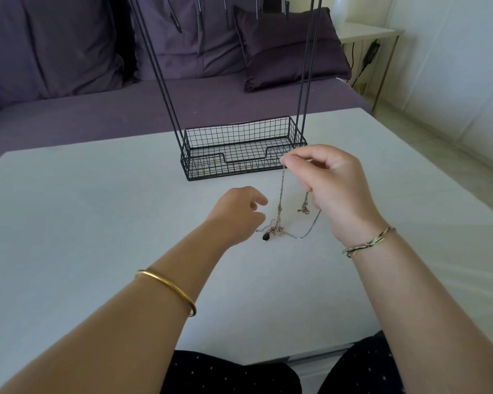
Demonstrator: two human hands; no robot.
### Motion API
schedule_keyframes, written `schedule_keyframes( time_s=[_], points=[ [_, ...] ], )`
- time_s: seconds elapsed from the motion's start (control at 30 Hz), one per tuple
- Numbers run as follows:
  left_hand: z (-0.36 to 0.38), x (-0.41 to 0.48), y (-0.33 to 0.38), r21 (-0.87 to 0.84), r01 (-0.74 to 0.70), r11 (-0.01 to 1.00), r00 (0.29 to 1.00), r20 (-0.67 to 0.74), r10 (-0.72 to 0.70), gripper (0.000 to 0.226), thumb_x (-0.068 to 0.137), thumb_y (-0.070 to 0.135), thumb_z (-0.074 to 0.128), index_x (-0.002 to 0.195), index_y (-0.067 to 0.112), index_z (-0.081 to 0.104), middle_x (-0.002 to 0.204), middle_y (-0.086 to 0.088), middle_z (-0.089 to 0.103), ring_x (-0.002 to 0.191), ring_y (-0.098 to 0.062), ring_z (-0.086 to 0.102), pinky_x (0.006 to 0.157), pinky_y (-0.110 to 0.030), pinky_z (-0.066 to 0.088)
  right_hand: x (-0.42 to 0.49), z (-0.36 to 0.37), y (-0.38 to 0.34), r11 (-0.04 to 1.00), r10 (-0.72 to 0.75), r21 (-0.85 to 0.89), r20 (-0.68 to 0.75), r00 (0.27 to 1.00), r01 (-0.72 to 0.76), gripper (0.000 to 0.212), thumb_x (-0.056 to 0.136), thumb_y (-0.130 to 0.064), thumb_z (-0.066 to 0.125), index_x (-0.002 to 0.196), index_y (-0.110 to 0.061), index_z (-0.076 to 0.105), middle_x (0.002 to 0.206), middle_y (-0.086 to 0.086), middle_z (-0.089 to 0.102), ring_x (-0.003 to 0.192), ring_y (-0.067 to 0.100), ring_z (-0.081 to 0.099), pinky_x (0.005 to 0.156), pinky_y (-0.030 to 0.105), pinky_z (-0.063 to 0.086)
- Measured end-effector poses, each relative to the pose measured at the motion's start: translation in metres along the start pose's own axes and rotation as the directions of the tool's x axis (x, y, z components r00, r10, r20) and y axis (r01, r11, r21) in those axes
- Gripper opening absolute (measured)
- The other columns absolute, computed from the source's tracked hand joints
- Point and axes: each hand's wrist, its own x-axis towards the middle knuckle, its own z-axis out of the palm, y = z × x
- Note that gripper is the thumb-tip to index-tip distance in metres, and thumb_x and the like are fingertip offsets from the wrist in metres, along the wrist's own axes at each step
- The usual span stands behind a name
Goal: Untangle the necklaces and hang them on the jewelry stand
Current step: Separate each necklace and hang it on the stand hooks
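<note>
Right now the necklaces (pixel 279 207) are lying mid-counter (pixel 97 194), with their knot (pixel 278 230) and a dark pendant (pixel 266 237) resting on the surface. The left hand (pixel 239 211) is hovering just beside the knot, fingers loosely curled, gripping nothing visible. The right hand (pixel 325 189) is pinching one chain strand and lifting it taut above the knot. Risk: pulling up while the clump is lying unheld is probably tightening the knot or dragging the whole bundle, and thin links may be straining. The jewelry stand (pixel 239 149) is standing just beyond, so a swinging clasp risks snagging its mesh.
</note>
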Motion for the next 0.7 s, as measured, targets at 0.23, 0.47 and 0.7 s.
schedule_keyframes(
  time_s=[0.23,0.47,0.7],
  points=[
    [0.012,0.003,0.008,-0.282,-0.018,0.959,0.997,0.065,0.038,0.007,0.087,0.023,0.065,0.093,0.019,0.069,0.087,0.002,0.067,0.078,-0.011,0.060,0.067,-0.024,0.046,-0.002,0.001,-0.004,0.998,-0.032,0.051,0.040,0.999,0.030,0.011,0.086,-0.014,0.065,0.086,-0.006,0.072,0.043,-0.013,0.040,0.043,0.004,0.033,0.041,0.008,0.025],
    [0.003,0.004,0.004,-0.343,0.046,0.938,0.998,-0.014,-0.054,0.017,0.087,0.005,0.056,0.083,0.015,0.070,0.069,0.000,0.067,0.071,-0.015,0.055,0.071,-0.030,0.046,0.005,-0.005,0.002,0.997,-0.057,0.033,-0.177,0.983,0.064,0.009,0.084,-0.014,0.066,0.078,-0.007,0.070,0.050,-0.009,0.051,0.044,0.001,0.043,0.048,0.011,0.033],
    [-0.007,0.005,-0.001,-0.381,0.065,0.922,0.992,-0.077,-0.102,0.006,0.088,0.008,0.061,0.087,0.011,0.067,0.074,0.000,0.069,0.058,-0.003,0.061,0.061,-0.022,0.044,0.015,-0.009,0.023,0.993,0.039,-0.099,-0.280,0.959,-0.070,0.019,0.082,-0.017,0.063,0.064,-0.020,0.061,0.063,-0.008,0.058,0.059,0.009,0.052,0.062,0.026,0.039]
  ],
)
